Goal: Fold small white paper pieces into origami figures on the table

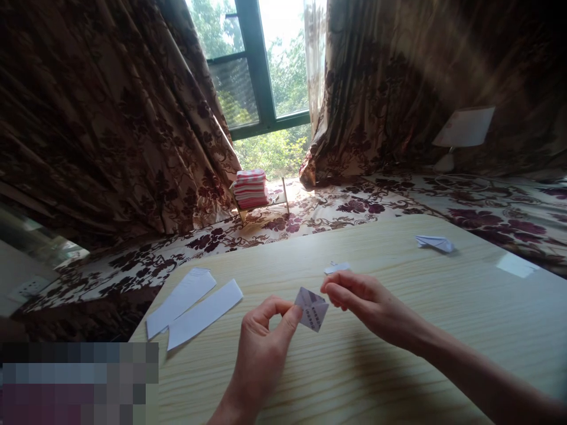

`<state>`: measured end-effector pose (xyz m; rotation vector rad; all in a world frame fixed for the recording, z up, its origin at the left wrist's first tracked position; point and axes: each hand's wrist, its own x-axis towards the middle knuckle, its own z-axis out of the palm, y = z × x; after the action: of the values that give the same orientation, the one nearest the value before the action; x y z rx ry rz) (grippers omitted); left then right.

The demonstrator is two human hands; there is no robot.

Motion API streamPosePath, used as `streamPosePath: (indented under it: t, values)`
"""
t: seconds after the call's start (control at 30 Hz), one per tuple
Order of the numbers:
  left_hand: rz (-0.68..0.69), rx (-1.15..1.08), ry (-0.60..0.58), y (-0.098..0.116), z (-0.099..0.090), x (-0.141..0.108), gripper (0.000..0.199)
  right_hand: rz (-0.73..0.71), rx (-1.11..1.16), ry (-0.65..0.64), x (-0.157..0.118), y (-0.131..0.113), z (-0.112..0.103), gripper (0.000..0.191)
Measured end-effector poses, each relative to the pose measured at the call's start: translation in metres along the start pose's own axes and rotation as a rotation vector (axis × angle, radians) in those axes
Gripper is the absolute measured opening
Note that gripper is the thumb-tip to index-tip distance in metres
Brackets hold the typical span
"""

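Between the thumb and index finger of my left hand (268, 339) is a small folded paper piece (313, 310), held above the table by its left corner. It is roughly diamond-shaped, with fold lines and dark printed characters on its face. Just right of the paper, my right hand (354, 292) hovers with fingers curled together. Its fingertips are close to the paper's right corner but look apart from it, and I see nothing in them. Behind the right fingers lies another small white folded paper (337, 268), partly covered by the hand.
Two stacks of white paper strips, a far one (181, 301) and a near one (206, 316), lie at the table's left. A folded paper (434, 243) rests at the far right of the wooden table (283, 254). Beyond are a small rack with striped cloths (251, 189) and a lamp (464, 127).
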<state>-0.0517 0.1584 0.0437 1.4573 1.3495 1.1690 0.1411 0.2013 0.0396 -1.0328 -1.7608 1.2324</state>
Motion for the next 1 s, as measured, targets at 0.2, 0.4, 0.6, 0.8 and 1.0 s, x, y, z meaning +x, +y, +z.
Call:
streamPosePath:
  t: [0.2,0.4,0.6,0.8,1.0]
  values:
    - [-0.014,-0.076,-0.04,0.0043,0.0061,-0.0026,0.024,-0.021,0.063,-0.084,-0.005,-0.0035,0.0131,0.028]
    - [-0.051,-0.145,0.033,0.0027,0.0042,-0.0025,0.025,-0.02,0.071,-0.038,-0.0039,-0.0043,0.0069,0.03]
    - [-0.048,-0.122,-0.032,0.0021,0.0043,-0.0024,0.028,-0.026,0.049,-0.044,-0.0056,-0.0037,0.0104,0.031]
    - [0.056,0.056,-0.032,0.0017,0.0056,-0.0047,0.024,-0.061,-0.053,-0.049,-0.0052,-0.0042,0.0098,0.03]
    - [0.563,0.475,0.099,-0.0036,0.01,-0.0091,0.017,-0.257,-0.133,0.039,-0.0068,-0.0063,0.0095,0.011]
